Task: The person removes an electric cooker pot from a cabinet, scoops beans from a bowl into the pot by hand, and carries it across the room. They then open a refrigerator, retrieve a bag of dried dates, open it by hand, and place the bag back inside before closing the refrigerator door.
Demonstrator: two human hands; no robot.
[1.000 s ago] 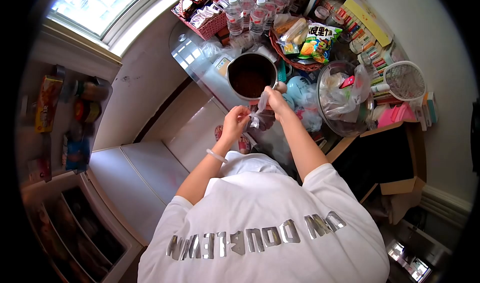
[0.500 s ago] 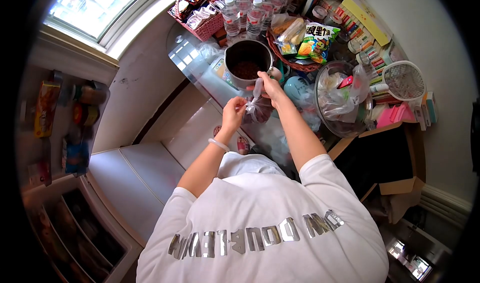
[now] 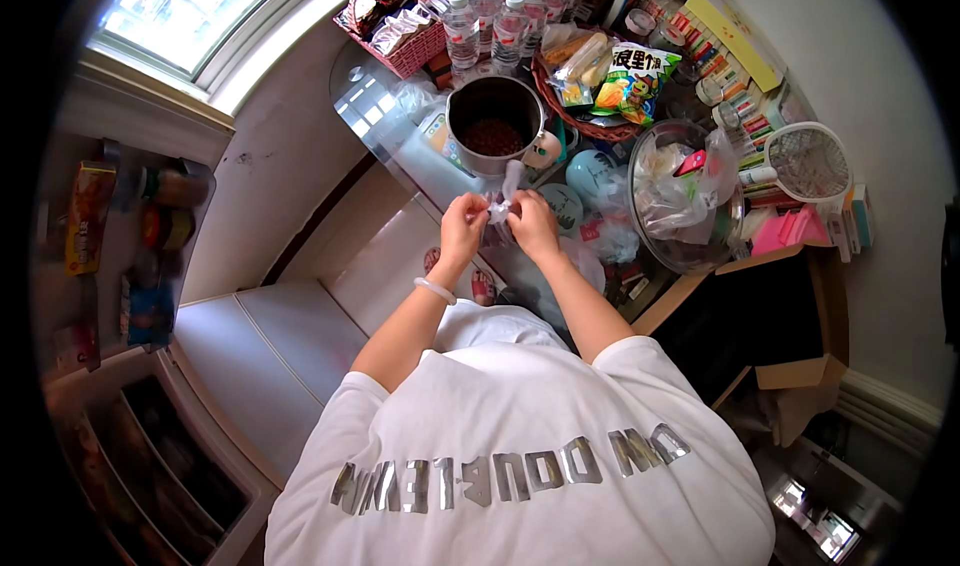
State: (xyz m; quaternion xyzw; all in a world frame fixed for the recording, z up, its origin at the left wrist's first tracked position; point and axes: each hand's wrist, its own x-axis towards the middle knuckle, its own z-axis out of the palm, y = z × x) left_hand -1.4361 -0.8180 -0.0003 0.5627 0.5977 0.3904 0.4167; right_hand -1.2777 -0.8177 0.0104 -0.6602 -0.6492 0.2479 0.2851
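Both hands meet at the gathered, knotted neck of a clear plastic bag (image 3: 512, 179), close to the table's front edge. My left hand (image 3: 464, 228) pinches the bag's neck from the left. From the right, my right hand (image 3: 533, 224) grips it with closed fingers. One twisted end of the bag sticks up above the knot. The bag's lower part is mostly hidden behind the hands. Just beyond it stands a metal pot (image 3: 488, 166) with a pale handle, holding small reddish-brown pieces.
Water bottles (image 3: 510, 31) stand behind the pot. A snack basket (image 3: 580, 116) and a glass bowl (image 3: 735, 221) with plastic bags are to the right. An open cardboard box (image 3: 830, 316) is at lower right. The open fridge (image 3: 215, 396) is at left.
My right hand has come down from the bag's upright twisted end beside the pot to the knot, next to my left hand. The left hand has barely moved.
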